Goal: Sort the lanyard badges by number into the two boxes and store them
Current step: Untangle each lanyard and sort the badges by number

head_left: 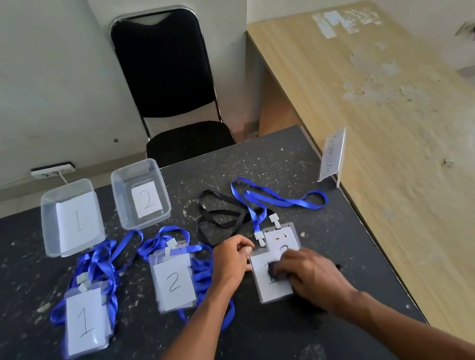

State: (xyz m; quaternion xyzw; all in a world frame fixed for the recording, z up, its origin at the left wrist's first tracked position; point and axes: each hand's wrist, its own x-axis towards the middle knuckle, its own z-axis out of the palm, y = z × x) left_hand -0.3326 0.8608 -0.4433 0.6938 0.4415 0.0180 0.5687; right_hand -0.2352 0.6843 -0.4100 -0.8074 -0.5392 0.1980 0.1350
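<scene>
While the left hand (pixel 233 259) is pinching a badge (pixel 269 293) by its top corner on the table (pixel 290 345), the right hand (pixel 309 272) is lying curled over it, grip unclear. Sorting is proceeding; next it probably needs carrying to the 1 pile (pixel 85 321).

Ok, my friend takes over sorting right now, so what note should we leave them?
Left hand: pinches the front badge at its top corner.
Right hand: lies on that badge, fingers over something dark; grip unclear.
Done: a pile of 1 badges and a pile of 2 badges lie on the table in front of box 1 and box 2.
Left: the front badge and the rear badge on the right are unsorted. Both boxes hold only their number papers, so nothing is stored yet.
</scene>
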